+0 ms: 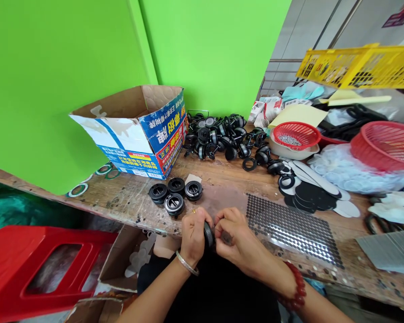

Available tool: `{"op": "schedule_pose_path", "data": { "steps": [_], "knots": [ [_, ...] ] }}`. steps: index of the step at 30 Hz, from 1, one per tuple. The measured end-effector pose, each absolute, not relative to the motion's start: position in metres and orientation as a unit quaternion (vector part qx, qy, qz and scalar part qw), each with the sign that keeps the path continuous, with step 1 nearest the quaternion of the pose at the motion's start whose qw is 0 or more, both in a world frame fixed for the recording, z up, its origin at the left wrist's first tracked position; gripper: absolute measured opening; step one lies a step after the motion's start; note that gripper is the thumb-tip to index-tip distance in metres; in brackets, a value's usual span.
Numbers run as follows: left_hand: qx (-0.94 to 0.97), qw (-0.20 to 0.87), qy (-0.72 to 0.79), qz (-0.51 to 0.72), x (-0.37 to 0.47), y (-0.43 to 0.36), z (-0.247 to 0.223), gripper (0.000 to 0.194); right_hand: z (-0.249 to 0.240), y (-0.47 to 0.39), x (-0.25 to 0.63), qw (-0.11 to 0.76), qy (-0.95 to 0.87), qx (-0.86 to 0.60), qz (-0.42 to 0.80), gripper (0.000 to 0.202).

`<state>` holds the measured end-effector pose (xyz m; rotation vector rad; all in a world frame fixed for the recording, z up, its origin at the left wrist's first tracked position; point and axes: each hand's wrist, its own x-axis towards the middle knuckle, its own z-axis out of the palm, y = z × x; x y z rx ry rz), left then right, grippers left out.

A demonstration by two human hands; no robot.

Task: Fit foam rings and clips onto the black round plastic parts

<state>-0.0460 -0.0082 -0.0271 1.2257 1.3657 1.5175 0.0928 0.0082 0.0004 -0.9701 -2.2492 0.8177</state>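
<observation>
Near the table's front edge, my left hand grips a round black part with a ribbed rim, held on edge. My right hand is close against its right side, thumb and fingertips pinched together; whatever lies between them is too small to make out. Several similar round black parts rest on the wooden table ahead and to the left. A sheet of small dark dots lies to the right of my right hand.
An open cardboard box stands at the back left, beside a heap of black wheel-like parts. Red baskets, black and white flat pieces and a grey ridged block are to the right. A red stool stands left.
</observation>
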Motion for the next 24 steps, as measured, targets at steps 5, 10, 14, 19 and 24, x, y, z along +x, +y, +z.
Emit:
{"op": "schedule_pose_path", "data": {
  "steps": [5, 10, 14, 19, 24],
  "knots": [
    [0.426, 0.417, 0.551, 0.584, -0.044, -0.006, -0.028, 0.068, 0.002, 0.009, 0.096, 0.269, -0.816, -0.380, 0.343, 0.023],
    [0.411, 0.413, 0.562, 0.587, -0.042, -0.006, -0.028, 0.068, 0.001, 0.009, 0.096, 0.266, -0.826, -0.383, 0.317, 0.022],
    [0.412, 0.412, 0.565, 0.584, -0.041, -0.005, -0.029, 0.067, 0.001, 0.006, 0.095, 0.285, -0.848, -0.369, 0.251, 0.023],
    [0.322, 0.452, 0.563, 0.612, -0.044, 0.002, -0.030, 0.063, 0.003, -0.008, 0.101, 0.315, -0.906, -0.265, 0.097, 0.022],
    [0.302, 0.475, 0.564, 0.604, -0.047, 0.008, -0.031, 0.062, -0.005, -0.016, 0.112, 0.273, -0.927, -0.252, 0.048, 0.043]
  ]
}}
